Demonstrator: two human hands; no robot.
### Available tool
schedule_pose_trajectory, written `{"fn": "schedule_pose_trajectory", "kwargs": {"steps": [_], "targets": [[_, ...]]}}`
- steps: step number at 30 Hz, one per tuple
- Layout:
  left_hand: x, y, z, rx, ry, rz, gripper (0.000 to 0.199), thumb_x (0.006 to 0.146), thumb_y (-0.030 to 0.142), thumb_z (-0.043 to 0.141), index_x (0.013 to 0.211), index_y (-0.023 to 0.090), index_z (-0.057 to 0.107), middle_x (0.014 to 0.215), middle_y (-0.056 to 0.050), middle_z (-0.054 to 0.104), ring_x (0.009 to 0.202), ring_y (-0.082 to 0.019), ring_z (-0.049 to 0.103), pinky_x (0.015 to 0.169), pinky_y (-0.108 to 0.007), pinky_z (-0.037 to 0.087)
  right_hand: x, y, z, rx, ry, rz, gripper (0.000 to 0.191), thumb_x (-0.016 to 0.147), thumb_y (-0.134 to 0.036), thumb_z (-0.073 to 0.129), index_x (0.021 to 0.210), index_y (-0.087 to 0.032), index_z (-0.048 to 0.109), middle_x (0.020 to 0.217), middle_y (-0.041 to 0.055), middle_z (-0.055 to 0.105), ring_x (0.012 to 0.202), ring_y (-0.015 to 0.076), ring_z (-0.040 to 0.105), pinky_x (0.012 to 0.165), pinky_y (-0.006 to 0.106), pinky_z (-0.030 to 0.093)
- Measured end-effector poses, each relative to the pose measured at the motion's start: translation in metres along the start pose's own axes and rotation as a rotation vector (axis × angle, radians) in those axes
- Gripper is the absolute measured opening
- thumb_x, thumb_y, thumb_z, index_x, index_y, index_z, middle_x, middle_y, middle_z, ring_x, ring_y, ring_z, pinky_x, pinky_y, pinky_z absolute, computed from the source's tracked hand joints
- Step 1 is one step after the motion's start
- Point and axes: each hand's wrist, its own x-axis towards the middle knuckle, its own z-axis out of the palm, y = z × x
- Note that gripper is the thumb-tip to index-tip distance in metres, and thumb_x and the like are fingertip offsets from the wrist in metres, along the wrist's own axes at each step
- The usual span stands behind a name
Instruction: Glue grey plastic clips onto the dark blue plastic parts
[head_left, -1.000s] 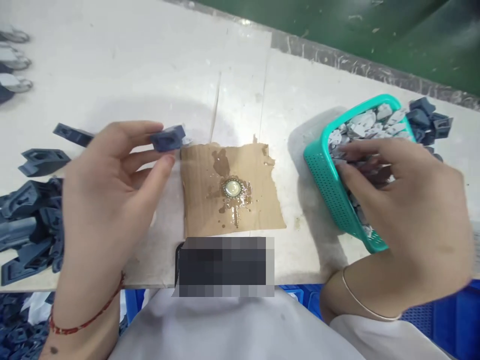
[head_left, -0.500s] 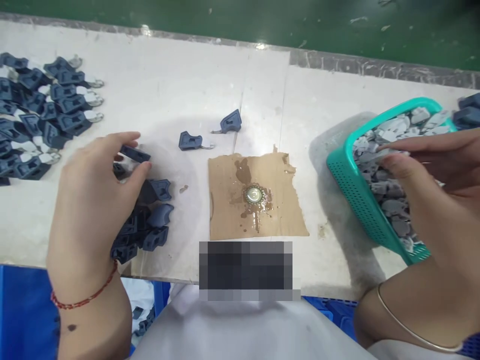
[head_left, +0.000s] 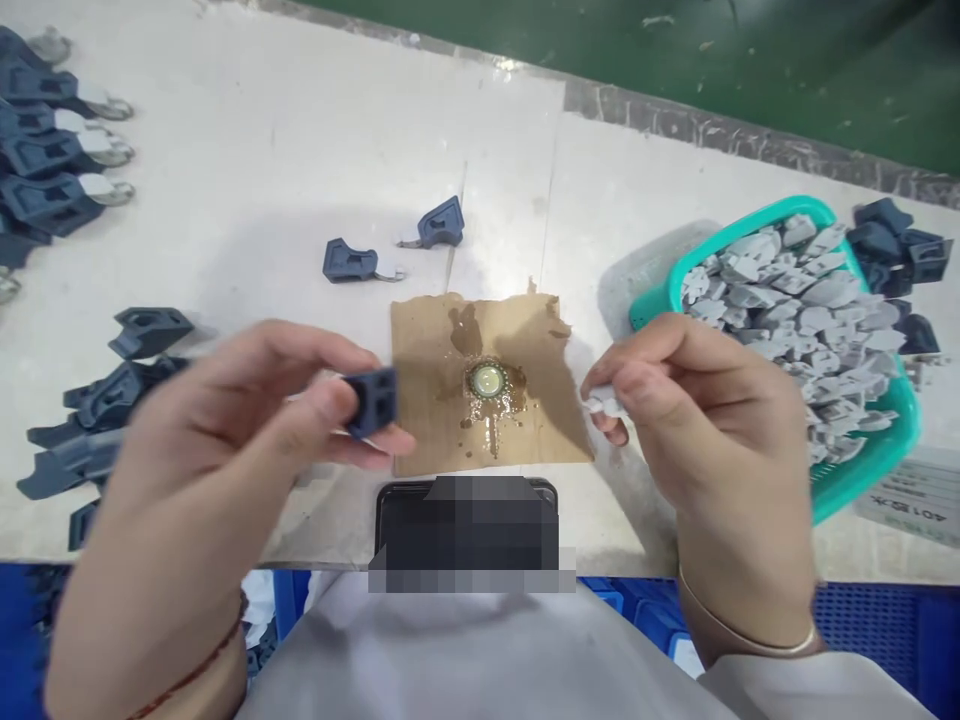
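Between thumb and fingers, my left hand [head_left: 247, 440] grips a dark blue plastic block [head_left: 375, 402], its hollowed end turned towards the middle. My right hand [head_left: 697, 420] pinches a small light-grey plastic piece [head_left: 606, 403], partly covered by the fingers. Between the hands lies a torn cardboard square [head_left: 427, 345] with wet stains and a small round cap [head_left: 489, 381] of clear liquid on it. Behind the cardboard are two blue blocks [head_left: 349, 260] [head_left: 441, 222], each with a thin tab sticking out.
A green basket [head_left: 652, 305] heaped with light-grey pieces [head_left: 795, 290] stands at the right, with more blue blocks [head_left: 900, 245] beyond it. Loose blue blocks [head_left: 150, 330] lie at the left, with tabbed ones [head_left: 52, 200] farther back. A black object [head_left: 465, 530], partly pixelated, sits at the front edge.
My left hand has lifted a blue block from the left pile and moved right. My right hand has left the basket with a grey piece and come towards the cardboard. The view has shifted.
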Motion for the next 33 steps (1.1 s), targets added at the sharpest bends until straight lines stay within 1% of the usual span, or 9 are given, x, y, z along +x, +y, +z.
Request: {"fn": "schedule_pose_trajectory", "kwargs": {"steps": [3, 6, 8, 13, 18, 22, 26, 31, 33], "targets": [[-0.009, 0.002, 0.025, -0.207, -0.176, -0.070, 0.008, 0.091, 0.024, 0.082, 0.097, 0.029, 0.080, 0.097, 0.003, 0.081, 0.075, -0.011, 0.078, 0.071, -0.017, 0.066, 0.005, 0.007, 0.005, 0.072, -0.041, 0.074, 0.014, 0.094, -0.036, 0.081, 0.084, -0.027, 0.076, 0.058, -0.0049, 0.056, 0.051, 0.0091, 0.049, 0.045, 0.021, 0.037], [-0.011, -0.003, 0.041, -0.268, -0.171, -0.106, 0.012, 0.093, 0.016, 0.076, 0.095, 0.028, 0.077, 0.101, 0.001, 0.083, 0.094, -0.015, 0.080, 0.086, -0.022, 0.068, 0.010, 0.013, 0.009, 0.113, -0.060, 0.108, 0.020, 0.093, -0.041, 0.082, 0.079, -0.027, 0.076, 0.057, -0.0050, 0.057, 0.050, 0.0084, 0.047, 0.044, 0.022, 0.035], [-0.011, -0.007, 0.045, -0.277, -0.137, -0.123, 0.012, 0.095, 0.014, 0.074, 0.097, 0.026, 0.075, 0.099, 0.000, 0.083, 0.101, -0.016, 0.080, 0.089, -0.024, 0.067, 0.012, 0.016, 0.010, 0.139, -0.095, 0.151, 0.022, 0.094, -0.043, 0.080, 0.080, -0.026, 0.078, 0.059, -0.0045, 0.061, 0.049, 0.0079, 0.049, 0.045, 0.022, 0.036], [-0.007, -0.023, 0.043, -0.311, -0.223, -0.061, 0.013, 0.096, 0.020, 0.076, 0.101, 0.031, 0.080, 0.105, 0.002, 0.084, 0.099, -0.014, 0.079, 0.087, -0.018, 0.067, 0.015, 0.017, 0.011, 0.213, -0.196, 0.214, 0.011, 0.091, -0.035, 0.084, 0.090, -0.025, 0.080, 0.066, -0.0043, 0.067, 0.056, 0.0079, 0.058, 0.052, 0.021, 0.047], [-0.005, -0.034, 0.042, -0.290, -0.236, -0.043, 0.017, 0.097, 0.021, 0.075, 0.104, 0.034, 0.083, 0.106, 0.003, 0.083, 0.097, -0.013, 0.079, 0.086, -0.016, 0.066, 0.014, 0.018, 0.019, 0.066, -0.082, 0.133, 0.008, 0.089, -0.030, 0.085, 0.089, -0.028, 0.078, 0.070, -0.0033, 0.066, 0.061, 0.0114, 0.057, 0.055, 0.026, 0.048], [-0.005, -0.035, 0.045, -0.273, -0.247, -0.031, 0.014, 0.094, 0.021, 0.077, 0.103, 0.031, 0.080, 0.106, 0.002, 0.083, 0.097, -0.014, 0.080, 0.086, -0.019, 0.067, 0.013, 0.022, 0.024, -0.147, 0.013, 0.009, 0.016, 0.088, -0.029, 0.086, 0.079, -0.027, 0.073, 0.068, -0.0025, 0.063, 0.059, 0.0127, 0.050, 0.055, 0.030, 0.043], [-0.005, -0.034, 0.047, -0.211, -0.227, -0.013, 0.011, 0.092, 0.017, 0.078, 0.100, 0.024, 0.078, 0.103, -0.002, 0.083, 0.091, -0.016, 0.080, 0.081, -0.022, 0.068, 0.013, 0.029, 0.025, -0.260, 0.015, -0.062, 0.019, 0.090, -0.035, 0.085, 0.081, -0.028, 0.071, 0.065, -0.0029, 0.059, 0.058, 0.0140, 0.049, 0.054, 0.031, 0.040], [-0.005, -0.036, 0.044, -0.130, -0.220, 0.097, 0.018, 0.090, 0.016, 0.080, 0.103, 0.029, 0.079, 0.101, 0.001, 0.081, 0.094, -0.015, 0.077, 0.081, -0.022, 0.065, 0.013, 0.032, 0.027, -0.361, -0.009, -0.134, 0.023, 0.095, -0.042, 0.078, 0.079, -0.029, 0.067, 0.064, -0.0036, 0.058, 0.055, 0.0137, 0.046, 0.053, 0.032, 0.039], [-0.004, -0.035, 0.043, -0.070, -0.219, 0.148, 0.020, 0.091, 0.015, 0.078, 0.105, 0.029, 0.080, 0.100, 0.001, 0.079, 0.091, -0.014, 0.075, 0.075, -0.021, 0.062, 0.013, 0.032, 0.028, -0.427, -0.010, -0.166, 0.025, 0.096, -0.040, 0.077, 0.077, -0.029, 0.066, 0.063, -0.0036, 0.059, 0.054, 0.0134, 0.044, 0.052, 0.032, 0.039]]}}
